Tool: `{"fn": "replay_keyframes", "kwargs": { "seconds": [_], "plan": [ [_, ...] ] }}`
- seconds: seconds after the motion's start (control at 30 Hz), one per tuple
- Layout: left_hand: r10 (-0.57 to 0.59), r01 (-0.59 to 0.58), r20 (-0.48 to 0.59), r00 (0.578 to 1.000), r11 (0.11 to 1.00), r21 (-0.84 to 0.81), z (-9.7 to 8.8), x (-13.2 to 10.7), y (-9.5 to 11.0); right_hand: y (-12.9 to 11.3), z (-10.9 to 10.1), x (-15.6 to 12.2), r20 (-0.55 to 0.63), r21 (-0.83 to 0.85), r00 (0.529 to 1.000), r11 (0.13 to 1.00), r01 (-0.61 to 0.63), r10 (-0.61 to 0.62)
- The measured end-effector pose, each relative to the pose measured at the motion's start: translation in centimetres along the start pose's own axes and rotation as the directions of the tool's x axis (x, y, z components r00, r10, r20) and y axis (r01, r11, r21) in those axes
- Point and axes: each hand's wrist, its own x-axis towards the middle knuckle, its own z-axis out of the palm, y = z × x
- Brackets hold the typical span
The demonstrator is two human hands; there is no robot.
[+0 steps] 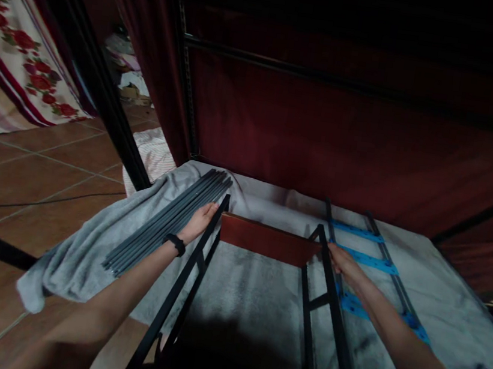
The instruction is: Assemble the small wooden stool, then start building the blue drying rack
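A black metal frame [323, 291] with two long side rails lies in front of me over a grey blanket [83, 248]. A reddish-brown panel [269, 240] sits across its far end. My left hand [198, 222], with a black band on the wrist, is closed round the upper end of the left rail. My right hand [342, 261] grips the top of the right rail beside the panel's right edge.
A bundle of grey metal bars [169, 223] lies on the blanket left of the frame. A ladder-like piece with blue rungs [368, 261] lies to the right. Dark red fabric [348, 131] hangs behind. Tiled floor [24, 179] and a flowered cloth [18, 51] are at left.
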Motion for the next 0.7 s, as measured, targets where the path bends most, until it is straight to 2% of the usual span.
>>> {"fn": "replay_keyframes", "kwargs": {
  "seconds": [0.1, 0.17, 0.3, 0.4, 0.5, 0.7],
  "plan": [
    [-0.107, 0.111, 0.045, 0.993, 0.989, -0.096, -0.2, 0.2, 0.2, 0.4, 0.6, -0.1, -0.104, -0.187, 0.985, 0.975, 0.117, -0.138],
    [-0.149, 0.157, 0.062, 0.987, 0.975, -0.155, -0.2, 0.3, 0.4, 0.8, 0.7, -0.1, -0.161, -0.233, 0.967, 0.96, 0.155, -0.195],
    [-0.162, 0.158, 0.0, 0.987, 0.965, -0.209, 0.3, 0.0, 0.5, 1.7, 0.7, 0.1, -0.128, -0.243, 0.962, 0.948, 0.206, -0.241],
    [-0.166, 0.162, -0.007, 0.986, 0.967, -0.195, 0.5, -0.4, 0.5, 2.0, 0.8, 0.5, -0.117, -0.191, 0.959, 0.953, 0.233, -0.258],
    [-0.117, 0.114, -0.008, 0.993, 0.983, -0.146, 0.4, -0.5, 0.3, 1.9, 1.0, 0.9, -0.115, -0.062, 0.97, 0.976, 0.206, -0.213],
    [0.006, -0.009, -0.045, 0.999, 0.997, -0.077, 0.6, -0.4, -0.9, 1.2, 1.2, 0.3, -0.018, 0.163, 1.0, 0.986, -0.021, 0.024]
  ]
}}
